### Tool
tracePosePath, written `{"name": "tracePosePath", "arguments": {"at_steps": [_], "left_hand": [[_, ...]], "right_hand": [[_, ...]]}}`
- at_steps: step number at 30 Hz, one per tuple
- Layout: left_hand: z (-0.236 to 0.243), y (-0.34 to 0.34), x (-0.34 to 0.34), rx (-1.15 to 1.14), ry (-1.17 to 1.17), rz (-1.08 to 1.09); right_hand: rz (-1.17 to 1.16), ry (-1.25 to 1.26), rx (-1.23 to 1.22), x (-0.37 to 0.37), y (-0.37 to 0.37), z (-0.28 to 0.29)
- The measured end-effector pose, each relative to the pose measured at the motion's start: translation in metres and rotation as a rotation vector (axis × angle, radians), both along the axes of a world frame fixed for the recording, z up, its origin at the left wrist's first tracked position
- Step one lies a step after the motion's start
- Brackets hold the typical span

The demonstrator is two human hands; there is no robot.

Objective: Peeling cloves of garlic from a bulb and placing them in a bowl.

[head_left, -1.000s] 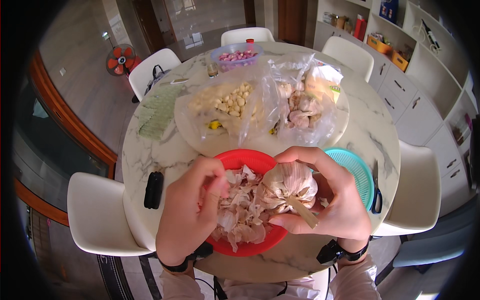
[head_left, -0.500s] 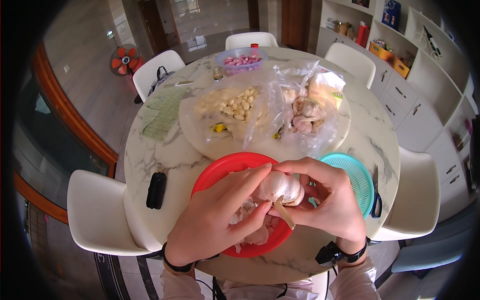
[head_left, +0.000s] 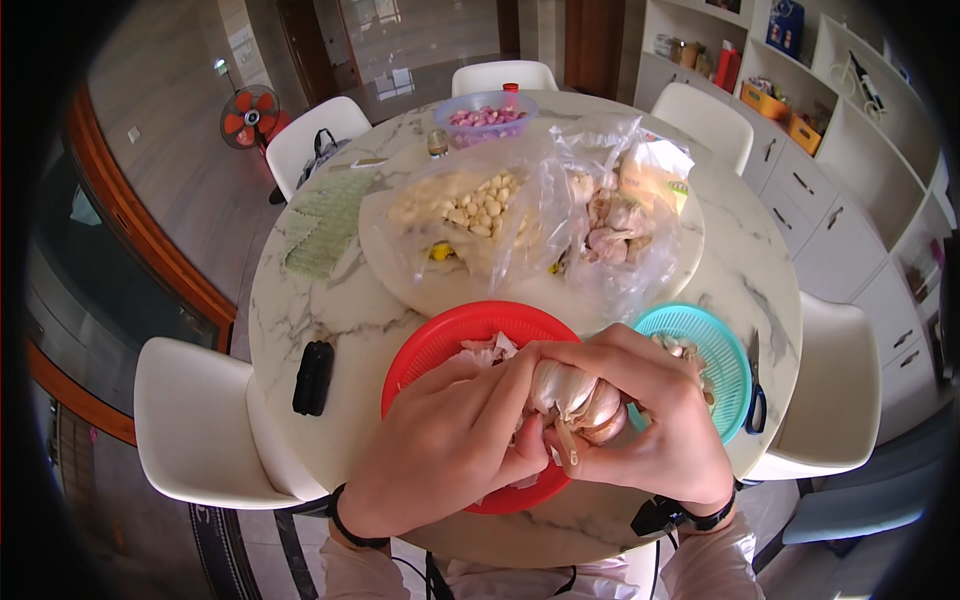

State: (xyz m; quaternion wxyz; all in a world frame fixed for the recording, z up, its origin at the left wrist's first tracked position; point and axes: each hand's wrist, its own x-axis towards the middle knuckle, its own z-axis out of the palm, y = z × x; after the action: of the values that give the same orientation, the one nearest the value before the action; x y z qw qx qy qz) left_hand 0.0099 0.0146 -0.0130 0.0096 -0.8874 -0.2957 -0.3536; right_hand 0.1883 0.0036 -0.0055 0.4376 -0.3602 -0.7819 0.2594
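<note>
A garlic bulb with a short dry stalk [head_left: 572, 400] is held by both my left hand [head_left: 450, 440] and my right hand [head_left: 660, 420], fingers closed round it. Beneath them, a red colander [head_left: 428, 338] holds papery garlic skins [head_left: 484, 350]. A turquoise basket [head_left: 728, 350] beside my right hand has some pale garlic pieces [head_left: 681, 350] in it. Beyond, a clear bag of peeled cloves [head_left: 490, 205] and a bag of whole bulbs [head_left: 615, 230] lie on the round turntable [head_left: 410, 295].
A purple bowl of reddish pieces [head_left: 485, 118], a small jar [head_left: 437, 142] and a green cloth [head_left: 318, 235] stand farther back on the marble table [head_left: 290, 300]. A black case [head_left: 313, 378] lies left, scissors [head_left: 756, 400] right. White chairs [head_left: 215, 410] surround the table; shelving [head_left: 860, 140] stands right.
My left hand has moved rightward from the skins onto the garlic bulb, now gripped with both hands. The bulb has turned and sits slightly lower than half a second ago.
</note>
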Motion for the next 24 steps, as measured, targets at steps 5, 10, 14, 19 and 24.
{"name": "tracePosePath", "arguments": {"at_steps": [5,10,14,19,24], "left_hand": [[-0.0034,-0.003,0.0052,0.015,0.035,0.091],[-0.0042,-0.004,0.0069,0.092,0.073,0.119],[-0.0039,-0.0093,0.0083,0.004,0.043,0.15],[-0.0066,-0.0058,0.0072,-0.136,-0.024,0.139],[-0.0065,-0.0056,0.0085,-0.142,-0.089,0.105]], "right_hand": [[-0.086,0.059,-0.049,-0.0065,-0.0001,-0.0018],[-0.035,-0.016,-0.017,0.0014,-0.0015,0.0051],[-0.033,-0.008,0.022,-0.0009,-0.0003,0.0],[-0.06,-0.031,0.001,-0.002,-0.0001,0.0008],[-0.093,0.088,-0.026,-0.0043,0.0015,-0.001]]}}
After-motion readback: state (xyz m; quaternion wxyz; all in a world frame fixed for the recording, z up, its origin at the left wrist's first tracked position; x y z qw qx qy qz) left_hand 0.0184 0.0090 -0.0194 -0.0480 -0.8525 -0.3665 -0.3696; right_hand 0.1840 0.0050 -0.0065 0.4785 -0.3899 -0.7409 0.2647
